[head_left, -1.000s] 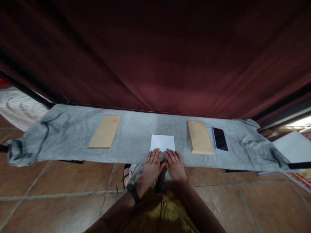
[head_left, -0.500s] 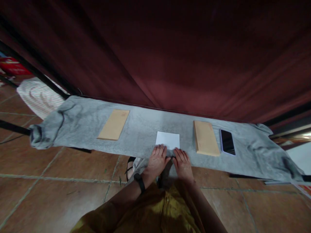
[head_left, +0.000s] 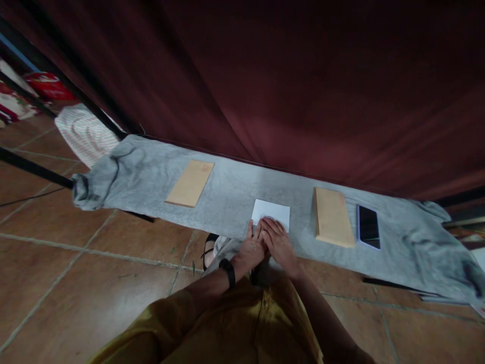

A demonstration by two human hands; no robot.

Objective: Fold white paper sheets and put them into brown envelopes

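A folded-looking white sheet of paper (head_left: 272, 208) lies on the grey cloth, in the middle of the narrow table. My left hand (head_left: 252, 248) rests on its near edge with fingers spread, palm down. Overlapping the left fingers, my right hand (head_left: 279, 242) lies flat with its fingers stretched over the paper's lower part. Neither hand grips anything; the near edge of the sheet is hidden under them. A dark band (head_left: 228, 273) is round my left wrist.
One brown envelope (head_left: 191, 183) lies to the left; a thicker stack of brown envelopes (head_left: 334, 217) lies to the right. Beside the stack is a phone (head_left: 368, 227) in a purple case. A dark red curtain (head_left: 265, 101) hangs behind the grey cloth (head_left: 235, 197).
My hands have come together from the two near corners to the paper's near middle, the right now over the left. The camera view has shifted and tilted slightly.
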